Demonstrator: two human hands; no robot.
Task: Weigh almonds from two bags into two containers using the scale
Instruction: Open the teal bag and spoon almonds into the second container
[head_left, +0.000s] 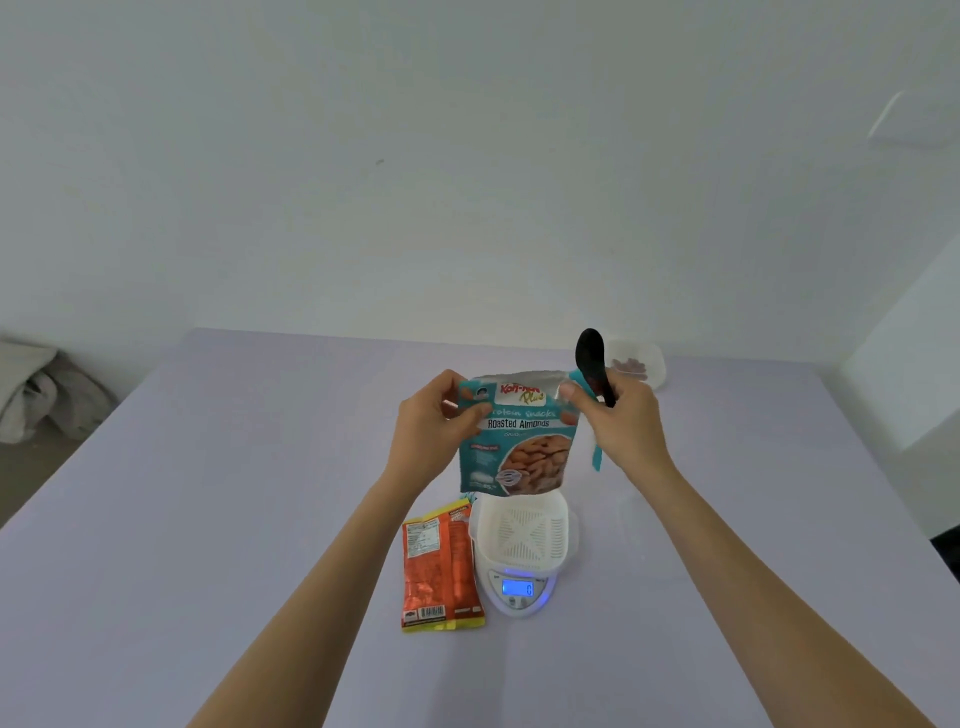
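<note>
A teal bag of roasted almonds (519, 441) hangs upright in the air above the scale. My left hand (436, 421) pinches its top left corner. My right hand (623, 421) pinches the top right corner and also holds a black spoon (595, 364) that points up; a torn teal strip (597, 457) dangles below it. Under the bag a white slotted container (524, 530) sits on the white scale (519, 592), whose blue display reads 0. An orange bag (441, 566) lies flat to the left of the scale. A clear container (636, 364) with some almonds stands behind my right hand.
The lilac table (234, 493) runs to a white wall at the back. A crumpled grey cloth (47, 395) lies on the floor beyond the table's left edge. A clear lid (644, 540) lies faintly visible to the right of the scale.
</note>
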